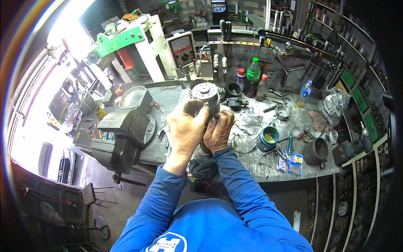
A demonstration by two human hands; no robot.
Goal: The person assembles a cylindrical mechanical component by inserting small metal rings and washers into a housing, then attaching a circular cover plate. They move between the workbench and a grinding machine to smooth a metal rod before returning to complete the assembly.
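Observation:
A grey cylindrical motor-like part (205,94) with a round slotted metal top stands upright on the metal workbench (260,161). My left hand (184,126) wraps around its left side, fingers near the top. My right hand (218,130), grimy with grease, grips its lower right side. Both blue sleeves come up from the lower edge. The lower half of the part is hidden behind my hands.
A large bench vise (126,132) sits to the left. A blue tin of grease (268,138), a dark metal cup (315,151), a screwdriver (289,145), rags (249,119), bottles (252,75) and an analog meter (182,48) surround the part. Tools hang on the back wall.

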